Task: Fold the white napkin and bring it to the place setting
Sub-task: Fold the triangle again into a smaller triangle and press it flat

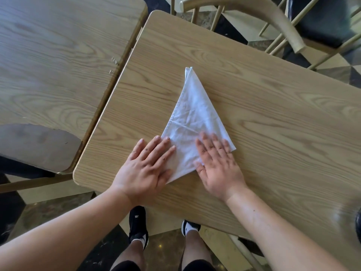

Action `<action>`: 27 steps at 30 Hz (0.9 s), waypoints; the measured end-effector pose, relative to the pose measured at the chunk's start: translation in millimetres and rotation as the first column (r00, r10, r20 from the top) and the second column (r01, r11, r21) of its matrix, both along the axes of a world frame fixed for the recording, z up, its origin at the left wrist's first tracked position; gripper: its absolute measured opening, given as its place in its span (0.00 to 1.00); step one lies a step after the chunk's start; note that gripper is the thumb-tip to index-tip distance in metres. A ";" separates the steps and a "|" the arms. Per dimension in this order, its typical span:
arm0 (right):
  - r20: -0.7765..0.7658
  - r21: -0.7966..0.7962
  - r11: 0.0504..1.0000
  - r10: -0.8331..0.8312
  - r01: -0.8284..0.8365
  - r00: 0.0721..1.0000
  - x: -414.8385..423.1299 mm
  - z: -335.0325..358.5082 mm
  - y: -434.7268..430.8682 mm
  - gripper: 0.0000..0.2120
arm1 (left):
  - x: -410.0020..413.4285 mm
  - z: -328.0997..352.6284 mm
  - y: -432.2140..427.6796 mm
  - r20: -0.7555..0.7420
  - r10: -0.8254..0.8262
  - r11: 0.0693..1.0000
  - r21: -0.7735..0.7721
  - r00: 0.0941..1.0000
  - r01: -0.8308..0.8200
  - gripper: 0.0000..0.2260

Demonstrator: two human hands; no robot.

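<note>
Your left hand (145, 164) lies flat, palm down, fingers (162, 148) straight and together, gripping nothing; they press the napkin's left corner near the worktop's (273, 98) near left corner. The napkin (192, 112) is white cloth folded into a tall triangle, its narrow tip pointing toward the far edge, layered edges showing at that tip. It is lightly wrinkled, with one crease line running across its lower half. It lies flat on the worktop, closer to the near edge. Your right hand (216, 163) is also flat and spread, holding nothing, pressing the napkin's right corner.
</note>
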State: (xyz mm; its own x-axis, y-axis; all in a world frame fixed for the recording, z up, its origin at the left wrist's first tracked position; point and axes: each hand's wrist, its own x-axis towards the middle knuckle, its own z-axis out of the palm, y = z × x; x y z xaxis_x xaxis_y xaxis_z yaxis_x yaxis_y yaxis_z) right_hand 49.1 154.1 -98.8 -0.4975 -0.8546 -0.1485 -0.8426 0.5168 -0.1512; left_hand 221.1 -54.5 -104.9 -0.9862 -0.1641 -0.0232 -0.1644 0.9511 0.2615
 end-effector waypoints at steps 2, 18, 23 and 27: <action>-0.012 0.022 0.993 -0.115 0.115 0.993 -22.2 -1.6 14.4 0.32 | -0.3 0.3 1.0 0.013 0.001 1.000 -0.018 1.000 0.000 0.29; -0.013 -0.082 0.801 0.594 -0.593 0.804 -77.4 -4.3 -61.8 0.30 | -3.3 -4.4 2.7 -0.050 0.005 0.999 -0.053 0.999 -0.008 0.29; -0.055 -0.033 0.736 0.674 -0.676 0.736 -130.1 -6.0 -91.2 0.33 | -3.7 -2.3 4.5 -0.029 0.013 0.999 -0.037 0.999 -0.014 0.29; -0.044 0.025 0.787 0.617 -0.616 0.786 -165.9 -1.2 -139.4 0.32 | -3.9 -1.4 3.8 0.003 0.010 0.999 -0.047 1.000 -0.009 0.29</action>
State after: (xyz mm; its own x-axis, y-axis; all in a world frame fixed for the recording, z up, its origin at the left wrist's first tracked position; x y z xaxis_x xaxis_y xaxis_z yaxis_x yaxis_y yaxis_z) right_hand -116.8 14.7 -100.0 0.1284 -0.9806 -0.1481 -0.9883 -0.1142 -0.1008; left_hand 217.2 -50.7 -106.3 -0.9845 -0.1745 -0.0185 -0.1744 0.9606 0.2162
